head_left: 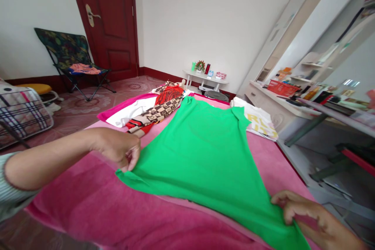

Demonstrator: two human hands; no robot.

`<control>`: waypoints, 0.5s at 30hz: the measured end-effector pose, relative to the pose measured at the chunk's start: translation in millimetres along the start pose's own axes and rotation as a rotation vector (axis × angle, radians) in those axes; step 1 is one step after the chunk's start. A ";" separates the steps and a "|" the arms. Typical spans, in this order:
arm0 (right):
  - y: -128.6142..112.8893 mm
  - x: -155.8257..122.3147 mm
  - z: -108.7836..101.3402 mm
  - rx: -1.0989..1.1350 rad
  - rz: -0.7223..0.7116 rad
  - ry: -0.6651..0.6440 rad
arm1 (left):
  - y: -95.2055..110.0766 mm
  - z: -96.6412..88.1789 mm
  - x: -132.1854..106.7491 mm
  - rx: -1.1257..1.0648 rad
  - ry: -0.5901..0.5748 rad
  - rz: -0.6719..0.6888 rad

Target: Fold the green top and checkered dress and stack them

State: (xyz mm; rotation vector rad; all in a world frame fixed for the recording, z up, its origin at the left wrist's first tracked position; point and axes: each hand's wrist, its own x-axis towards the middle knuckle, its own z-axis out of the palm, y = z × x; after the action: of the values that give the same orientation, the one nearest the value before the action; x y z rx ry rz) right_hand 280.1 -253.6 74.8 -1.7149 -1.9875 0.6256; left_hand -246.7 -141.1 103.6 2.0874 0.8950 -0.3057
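A green T-shirt (202,152) lies spread over the pink blanket (96,203), its neck and sleeves away from me and its hem toward me. My left hand (120,150) pinches the shirt near the left corner of the hem. At the right edge, my right hand (310,215) grips the cloth between thumb and fingers, close to the right hem corner. Between the two hands the hem sags slightly. Beyond the shirt's left side are a patterned brown, black and red garment (159,113) and a white garment (127,111).
A folded white shirt with yellow letters (258,119) lies at the bed's right far corner. To the right stands a dresser with a red basket (283,88). A low white table (205,76) is by the far wall. A folding chair (73,58) stands near the door (108,19).
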 end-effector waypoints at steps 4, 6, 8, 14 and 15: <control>22.3 -4.5 -12.0 0.106 0.062 -0.070 | 17.6 -20.0 -8.4 0.072 0.146 0.036; 26.8 -1.7 -11.3 0.135 0.072 -0.040 | 21.3 -24.2 -12.1 0.062 0.159 0.046; 24.3 3.2 -5.1 0.150 0.064 -0.126 | 20.5 -22.2 -13.4 0.056 0.111 0.041; 23.3 -2.2 17.3 0.045 0.049 -0.019 | 8.4 -4.0 -2.2 0.081 0.088 -0.066; 29.0 -7.4 20.0 -0.006 0.027 0.048 | 6.7 -2.6 1.2 0.093 0.154 -0.075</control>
State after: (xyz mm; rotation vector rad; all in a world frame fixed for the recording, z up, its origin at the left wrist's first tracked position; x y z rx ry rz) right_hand 292.1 -258.3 41.3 -1.7469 -1.9380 0.5837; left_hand -241.5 -141.3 108.6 2.1895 1.0702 -0.2315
